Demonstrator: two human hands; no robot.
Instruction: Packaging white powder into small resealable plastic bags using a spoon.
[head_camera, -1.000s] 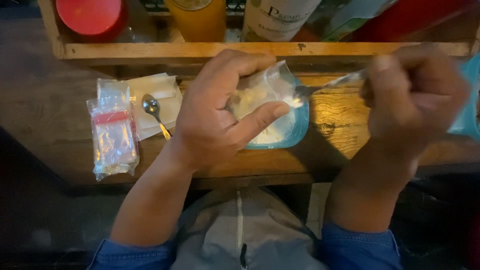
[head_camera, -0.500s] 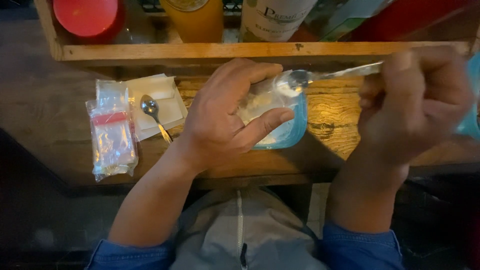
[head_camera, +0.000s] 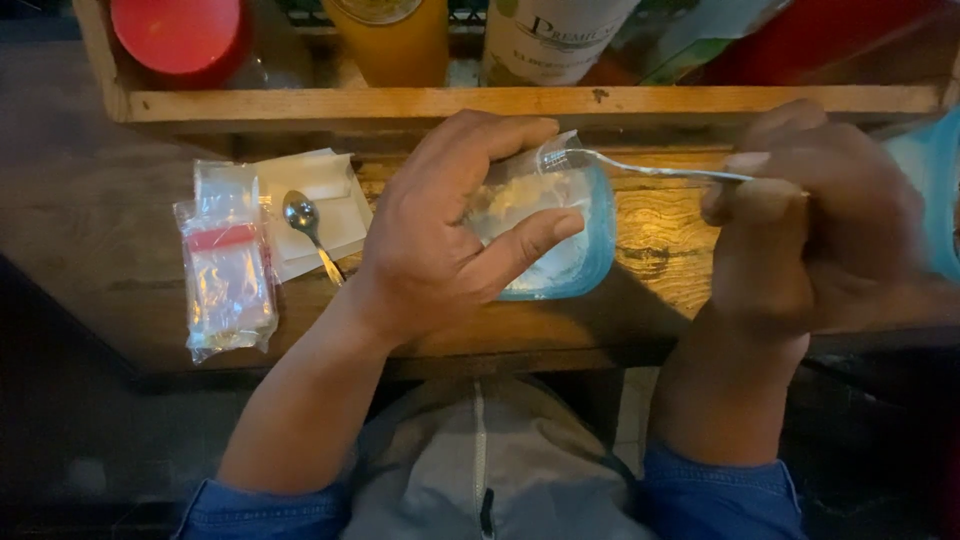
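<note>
My left hand (head_camera: 440, 235) grips a small clear plastic bag (head_camera: 520, 195) with white stuff inside, held over a blue bowl (head_camera: 590, 250) on the wooden table. A metal spoon (head_camera: 640, 168) is pinched in my right hand (head_camera: 810, 220) by its handle; its bowl rests at the bag's open top. Whether the spoon carries anything I cannot tell.
To the left lie several small clear zip bags with a red strip (head_camera: 225, 265) and a second spoon (head_camera: 305, 225) on a white napkin (head_camera: 330, 195). A wooden crate (head_camera: 500, 103) at the back holds a red-lidded jar (head_camera: 175, 35), an orange bottle (head_camera: 390, 35) and a labelled bottle (head_camera: 550, 35).
The spoon rose from inside the bag to its top edge, and my right hand shifted slightly right. My left hand kept hold of the bag.
</note>
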